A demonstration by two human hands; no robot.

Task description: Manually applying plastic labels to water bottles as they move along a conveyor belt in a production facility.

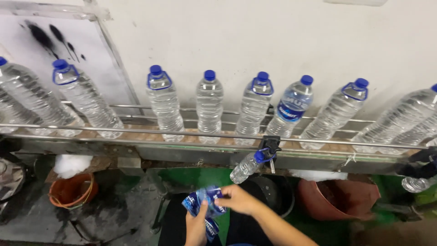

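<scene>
Clear ribbed plastic bottles [210,107] on the grey metal conveyor rail [136,131]: royal-blue caps, some with blue carry loops.
Sleeved bottle [291,108], above the rail: blue wrap with white lettering.
Crumpled plastic label sleeves [205,205], below the rail: blue with white print.
Round plastic bucket [70,190], below the rail's left part: orange-brown.
Wall panel [54,45]: white with black spray streaks.

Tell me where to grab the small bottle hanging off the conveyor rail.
Probably grip the small bottle around its clear ribbed body, coming from below and the left. It hangs tilted, blue cap up by the black bracket, with the body sticking out free toward the lower left.
</scene>
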